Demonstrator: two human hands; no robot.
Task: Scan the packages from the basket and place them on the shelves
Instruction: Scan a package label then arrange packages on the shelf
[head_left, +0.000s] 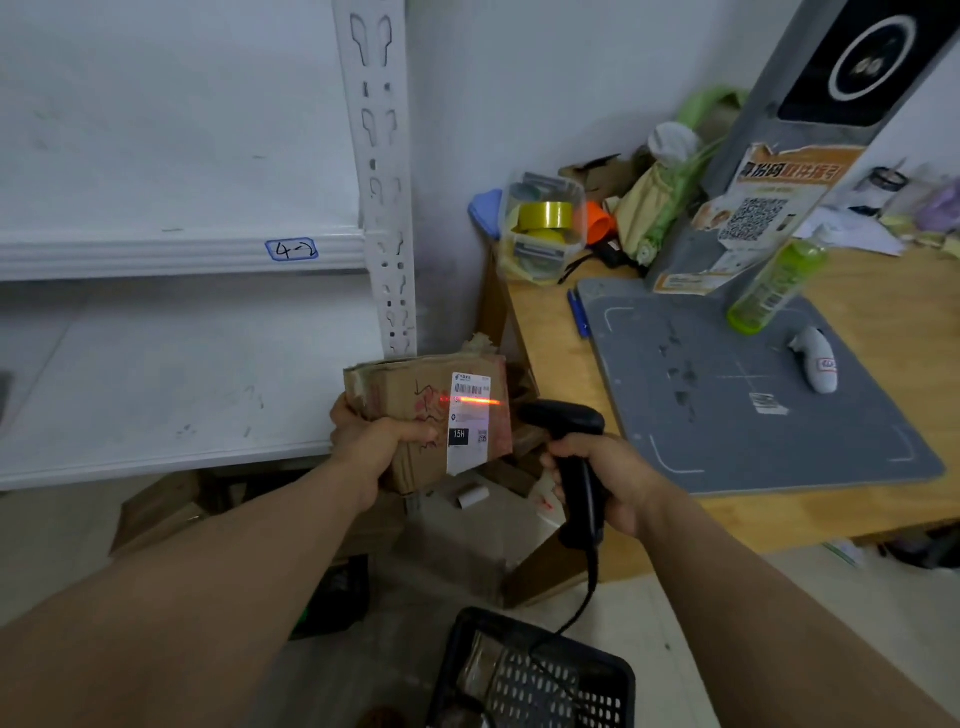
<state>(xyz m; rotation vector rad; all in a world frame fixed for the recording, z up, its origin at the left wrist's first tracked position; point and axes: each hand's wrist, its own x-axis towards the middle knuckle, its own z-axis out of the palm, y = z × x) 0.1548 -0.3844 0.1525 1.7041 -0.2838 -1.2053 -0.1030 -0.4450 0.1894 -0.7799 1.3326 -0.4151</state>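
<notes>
Scanning in hand: holding the cardboard package (410, 410) up with the left hand (374, 447), fingers curled round its lower left corner, just in front of the lower shelf (156, 452) and well above the basket (618, 675). Gripping the black scanner (571, 452) with the right hand (613, 483), fingers wrapped tight about the handle. Better to raise the red beam (470, 400) slightly, since it seems to fall just under the barcode on the white label (469, 431). Keep the label flat toward the scanner and steady. Worn brown cardboard, creased, soft at the corners, with red scribbles; smooth paper label, lower end apparently standing free; hard matte plastic scanner with a thin hanging cable; basket of rigid black plastic mesh.
</notes>
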